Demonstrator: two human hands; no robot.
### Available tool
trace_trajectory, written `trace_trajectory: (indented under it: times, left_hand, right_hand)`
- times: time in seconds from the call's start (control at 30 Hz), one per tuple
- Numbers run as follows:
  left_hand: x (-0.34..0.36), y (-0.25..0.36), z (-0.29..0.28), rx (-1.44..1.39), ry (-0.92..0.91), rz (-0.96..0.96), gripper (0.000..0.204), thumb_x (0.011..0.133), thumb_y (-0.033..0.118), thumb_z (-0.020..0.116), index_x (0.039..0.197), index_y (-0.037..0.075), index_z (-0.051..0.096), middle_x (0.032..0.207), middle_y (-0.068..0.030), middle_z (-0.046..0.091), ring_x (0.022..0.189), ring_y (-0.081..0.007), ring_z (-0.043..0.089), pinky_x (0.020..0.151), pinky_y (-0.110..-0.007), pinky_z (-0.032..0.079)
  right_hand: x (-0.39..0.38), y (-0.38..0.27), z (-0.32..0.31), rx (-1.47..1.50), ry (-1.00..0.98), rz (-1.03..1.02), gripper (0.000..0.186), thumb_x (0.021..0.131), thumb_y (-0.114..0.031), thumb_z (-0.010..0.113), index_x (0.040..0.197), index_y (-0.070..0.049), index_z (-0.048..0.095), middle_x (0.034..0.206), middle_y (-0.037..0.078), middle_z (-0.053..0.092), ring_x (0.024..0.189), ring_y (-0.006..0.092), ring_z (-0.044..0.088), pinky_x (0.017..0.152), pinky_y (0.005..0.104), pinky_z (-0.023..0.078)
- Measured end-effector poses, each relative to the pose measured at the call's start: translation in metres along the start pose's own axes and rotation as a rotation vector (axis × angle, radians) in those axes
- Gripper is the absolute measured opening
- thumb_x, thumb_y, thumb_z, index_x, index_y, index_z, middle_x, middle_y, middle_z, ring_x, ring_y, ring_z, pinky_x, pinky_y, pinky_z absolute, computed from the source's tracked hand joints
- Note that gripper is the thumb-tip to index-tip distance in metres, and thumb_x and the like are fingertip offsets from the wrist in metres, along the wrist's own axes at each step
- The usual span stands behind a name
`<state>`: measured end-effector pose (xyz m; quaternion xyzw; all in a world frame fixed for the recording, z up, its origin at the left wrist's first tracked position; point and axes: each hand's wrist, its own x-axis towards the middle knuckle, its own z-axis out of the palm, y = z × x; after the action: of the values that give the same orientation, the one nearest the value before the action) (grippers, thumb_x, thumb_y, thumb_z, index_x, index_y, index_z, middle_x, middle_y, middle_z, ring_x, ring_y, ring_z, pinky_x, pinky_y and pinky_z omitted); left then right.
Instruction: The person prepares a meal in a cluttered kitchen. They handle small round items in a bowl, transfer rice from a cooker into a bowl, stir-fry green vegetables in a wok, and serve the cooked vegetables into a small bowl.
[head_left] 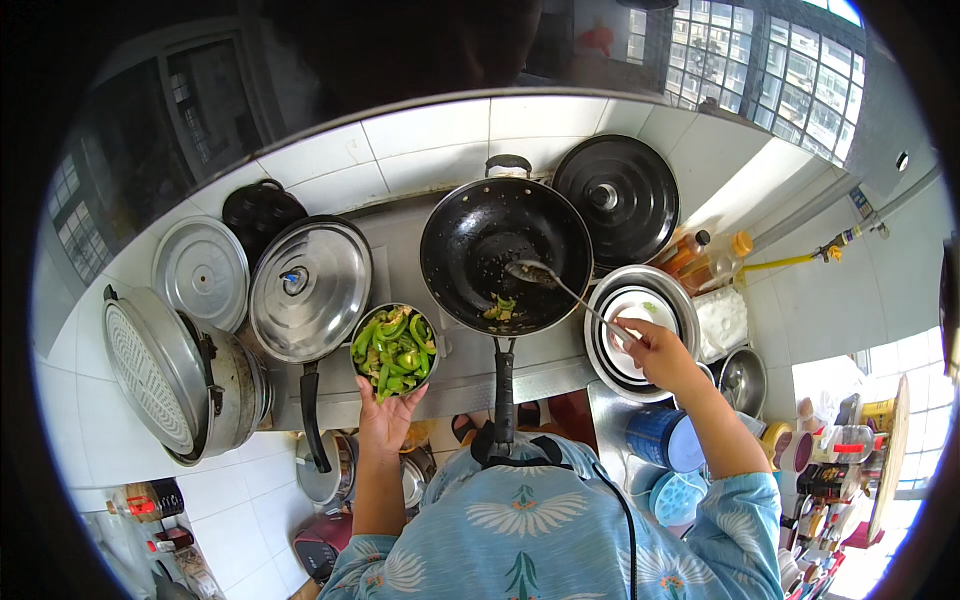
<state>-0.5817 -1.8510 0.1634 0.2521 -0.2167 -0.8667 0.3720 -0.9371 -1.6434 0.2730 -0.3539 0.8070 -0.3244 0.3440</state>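
My left hand is closed on the lower rim of a round bowl full of cut green peppers, left of the wok. A long-handled metal spoon is gripped in my right hand. Its head hangs over the right side of the black wok. Inside the wok lie a few green pepper pieces, and small bits are scattered across its dark surface. The wok sits on the stove with its black handle pointing toward me.
Left of the bowl stands a lidded pan with a handle jutting forward, beside stacked steamer pots. A black lid leans behind the wok. Nested basins, bottles and a blue tub are on the right.
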Motion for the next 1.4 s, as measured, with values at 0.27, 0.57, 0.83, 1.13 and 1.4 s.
trace_trajectory:
  times: [0.27, 0.57, 0.83, 1.13, 1.4]
  left_hand:
    - [0.012, -0.015, -0.023, 0.020, 0.002, 0.071, 0.074, 0.091, 0.056, 0.051, 0.144, 0.008, 0.030, 0.142, -0.0111, 0.043, 0.126, -0.0287, 0.047, 0.100, -0.046, 0.047]
    - [0.026, -0.057, -0.059, 0.035, 0.042, 0.027, 0.070, 0.094, 0.058, 0.042, 0.143, 0.010, 0.031, 0.140, -0.0109, 0.045, 0.123, -0.0271, 0.050, 0.097, -0.041, 0.049]
    - [0.020, -0.040, -0.049, -0.019, 0.056, 0.064, 0.067, 0.095, 0.055, 0.044, 0.141, 0.007, 0.033, 0.138, -0.0112, 0.046, 0.121, -0.0277, 0.051, 0.098, -0.043, 0.048]
    - [0.027, -0.024, -0.032, 0.056, 0.025, 0.096, 0.069, 0.093, 0.056, 0.046, 0.144, 0.010, 0.030, 0.142, -0.0090, 0.043, 0.126, -0.0277, 0.047, 0.100, -0.044, 0.046]
    - [0.051, -0.025, -0.010, 0.057, -0.027, 0.039, 0.065, 0.096, 0.054, 0.042, 0.144, 0.012, 0.029, 0.143, -0.0091, 0.041, 0.127, -0.0292, 0.045, 0.102, -0.046, 0.044]
  right_hand:
    - [0.008, 0.006, -0.005, 0.296, -0.276, 0.413, 0.042, 0.098, -0.018, 0.048, 0.140, -0.015, 0.046, 0.060, 0.001, 0.049, 0.039, 0.0088, 0.043, 0.034, 0.0243, 0.035]
    - [0.042, 0.006, -0.008, 0.610, -0.534, 0.615, 0.037, 0.098, -0.014, 0.048, 0.135, -0.015, 0.049, 0.073, 0.008, 0.053, 0.054, 0.0100, 0.043, 0.040, 0.0212, 0.031]
    - [0.064, 0.023, 0.013, 0.863, -0.722, 0.678, 0.034, 0.100, -0.018, 0.043, 0.134, -0.015, 0.046, 0.068, 0.007, 0.045, 0.048, 0.0085, 0.034, 0.037, 0.0194, 0.028]
    - [0.078, 0.035, 0.045, 1.061, -0.803, 0.558, 0.039, 0.102, -0.024, 0.040, 0.140, -0.016, 0.040, 0.065, 0.001, 0.040, 0.043, 0.0050, 0.031, 0.034, 0.0174, 0.024]
    - [0.040, 0.013, 0.035, 1.050, -0.648, 0.406, 0.043, 0.102, -0.019, 0.035, 0.145, -0.012, 0.033, 0.066, 0.002, 0.041, 0.044, 0.0083, 0.033, 0.037, 0.0206, 0.026]
